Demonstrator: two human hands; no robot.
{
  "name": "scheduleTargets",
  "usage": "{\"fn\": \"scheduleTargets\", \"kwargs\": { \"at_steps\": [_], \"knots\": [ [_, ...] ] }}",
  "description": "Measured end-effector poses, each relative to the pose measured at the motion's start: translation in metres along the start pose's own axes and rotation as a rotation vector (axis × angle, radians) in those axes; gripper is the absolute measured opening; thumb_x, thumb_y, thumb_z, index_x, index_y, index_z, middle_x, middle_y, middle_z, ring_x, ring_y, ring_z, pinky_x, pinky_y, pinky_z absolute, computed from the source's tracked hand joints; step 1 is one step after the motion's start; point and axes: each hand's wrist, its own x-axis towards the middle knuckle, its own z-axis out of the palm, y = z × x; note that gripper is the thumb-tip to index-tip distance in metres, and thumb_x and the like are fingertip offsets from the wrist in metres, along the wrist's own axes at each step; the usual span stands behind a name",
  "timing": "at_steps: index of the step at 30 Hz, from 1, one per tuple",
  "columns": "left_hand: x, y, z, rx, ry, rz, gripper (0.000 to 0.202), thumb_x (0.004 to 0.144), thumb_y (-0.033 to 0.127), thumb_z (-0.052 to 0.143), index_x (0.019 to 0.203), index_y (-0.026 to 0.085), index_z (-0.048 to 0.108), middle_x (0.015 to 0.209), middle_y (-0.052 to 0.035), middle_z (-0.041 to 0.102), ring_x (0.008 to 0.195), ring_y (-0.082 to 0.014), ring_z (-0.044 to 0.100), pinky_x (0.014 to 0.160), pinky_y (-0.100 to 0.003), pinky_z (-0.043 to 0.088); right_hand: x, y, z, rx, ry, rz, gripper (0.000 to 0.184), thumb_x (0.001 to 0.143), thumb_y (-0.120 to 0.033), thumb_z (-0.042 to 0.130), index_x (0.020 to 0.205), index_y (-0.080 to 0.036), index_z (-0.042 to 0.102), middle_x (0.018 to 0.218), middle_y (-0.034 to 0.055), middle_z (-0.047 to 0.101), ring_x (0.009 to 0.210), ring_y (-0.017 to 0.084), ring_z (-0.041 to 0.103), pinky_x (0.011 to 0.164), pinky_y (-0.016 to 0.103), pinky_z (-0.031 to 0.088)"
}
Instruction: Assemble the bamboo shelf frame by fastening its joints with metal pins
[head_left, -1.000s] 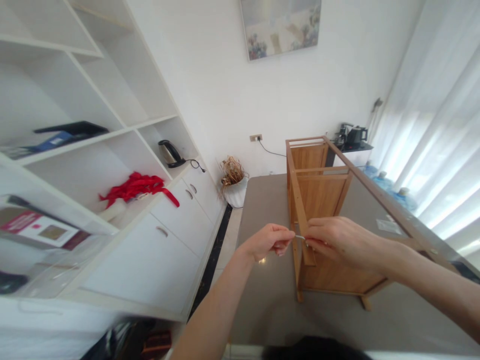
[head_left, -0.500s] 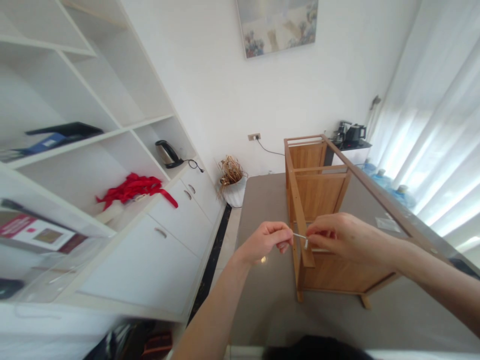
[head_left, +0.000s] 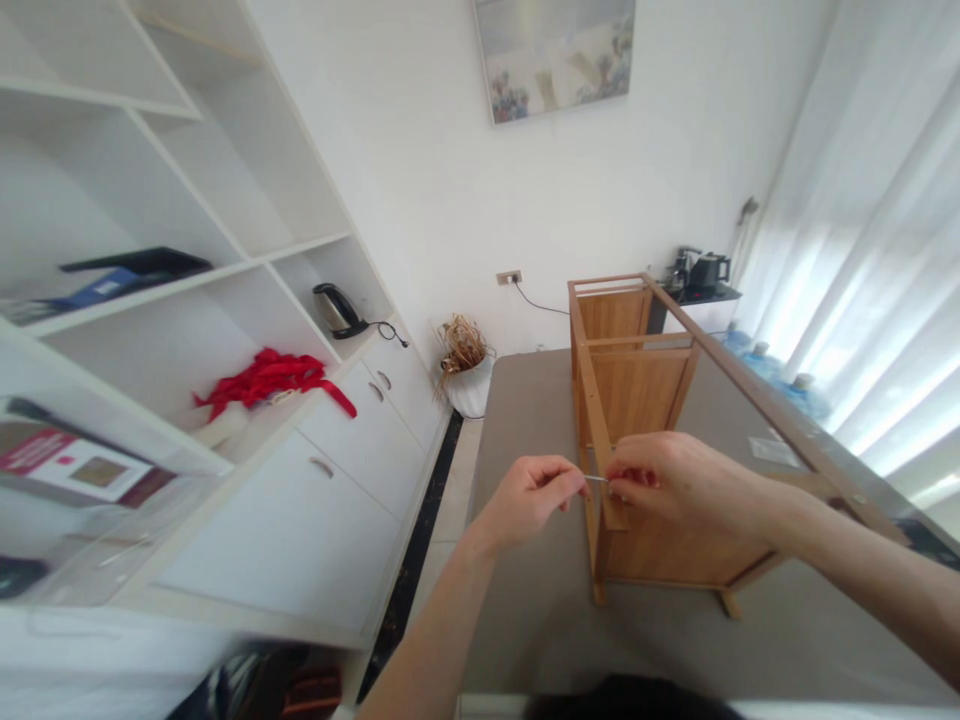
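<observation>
A thin silver hex key spans the small gap between my two hands, over the near end of a wooden frame's rail. My left hand pinches one end of it between thumb and fingers. At the other end, the closed fingertips of my right hand grip it and hide its tip; whether a screw is there too I cannot tell. Beneath both hands is the light-brown wooden frame with slatless panels, standing on a grey-topped table. Its near rail passes right under my right fingertips.
White shelving fills the left side, holding red ribbon and a steel kettle. A pot of dried plants stands beyond the table. A small plastic packet lies on the right, near blue water bottles.
My right fingers have closed in over the bent end of the hex key, which showed before. The key now lies more level, and both hands have shifted only slightly.
</observation>
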Motion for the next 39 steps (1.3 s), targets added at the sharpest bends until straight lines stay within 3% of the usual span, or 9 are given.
{"fn": "scheduleTargets", "kwargs": {
  "at_steps": [7,16,19,23,27,30,39],
  "knots": [
    [-0.003,-0.005,0.001,-0.004,-0.002,-0.012,0.029,0.085,0.036,0.052,0.073,0.013,0.065,0.057,0.0019,0.049,0.055,-0.0087,0.04,0.055,-0.023,0.028,0.0,-0.003,-0.002,-0.04,0.013,-0.021,0.019,0.083,-0.024,0.049,0.068,-0.019,0.06,0.066,-0.0012,0.059,0.06,0.01,0.049,0.057,0.022,0.031],
    [-0.004,-0.004,-0.001,-0.01,0.029,-0.02,0.029,0.082,0.036,0.053,0.069,0.013,0.065,0.055,0.0015,0.049,0.053,-0.0089,0.039,0.054,-0.024,0.027,0.001,-0.005,-0.002,-0.029,-0.007,-0.039,0.019,0.084,-0.024,0.048,0.074,-0.019,0.064,0.068,0.0004,0.061,0.062,0.011,0.051,0.058,0.023,0.032],
    [0.0,-0.008,0.004,-0.169,0.051,-0.061,0.025,0.079,0.034,0.058,0.069,0.013,0.065,0.054,0.0016,0.049,0.054,-0.0093,0.042,0.057,-0.024,0.03,0.001,-0.006,-0.002,-0.048,-0.015,-0.038,0.02,0.083,-0.025,0.048,0.07,-0.019,0.062,0.066,0.0005,0.06,0.061,0.011,0.051,0.058,0.023,0.032],
    [0.007,-0.013,0.022,-0.583,0.079,-0.146,0.023,0.075,0.033,0.063,0.064,0.013,0.06,0.05,0.0045,0.041,0.051,-0.0086,0.043,0.057,-0.024,0.034,0.0,-0.007,-0.001,-0.062,-0.019,-0.038,0.022,0.084,-0.025,0.047,0.065,-0.018,0.057,0.064,-0.0003,0.058,0.059,0.01,0.048,0.057,0.023,0.031],
    [0.008,-0.016,0.044,-0.814,0.226,-0.164,0.025,0.071,0.033,0.069,0.063,0.014,0.056,0.053,0.0053,0.041,0.051,-0.007,0.041,0.055,-0.024,0.034,0.0,-0.005,0.001,-0.078,-0.009,-0.041,0.023,0.084,-0.025,0.046,0.065,-0.018,0.055,0.064,-0.0001,0.057,0.059,0.01,0.047,0.057,0.023,0.03],
    [0.007,-0.018,0.051,-0.826,0.326,-0.129,0.026,0.07,0.033,0.071,0.063,0.014,0.055,0.056,0.0047,0.044,0.052,-0.0066,0.041,0.056,-0.023,0.034,0.0,-0.003,0.002,-0.077,-0.011,-0.072,0.023,0.085,-0.024,0.045,0.067,-0.018,0.056,0.066,0.0007,0.057,0.061,0.011,0.048,0.058,0.023,0.03],
    [0.007,-0.009,0.05,-0.592,0.415,-0.123,0.029,0.072,0.036,0.066,0.058,0.015,0.052,0.049,0.0044,0.046,0.049,-0.0071,0.041,0.055,-0.024,0.032,-0.001,-0.003,0.001,-0.071,-0.019,-0.116,0.023,0.087,-0.024,0.044,0.071,-0.018,0.06,0.07,0.0009,0.06,0.064,0.011,0.051,0.058,0.024,0.032]
  ]
}}
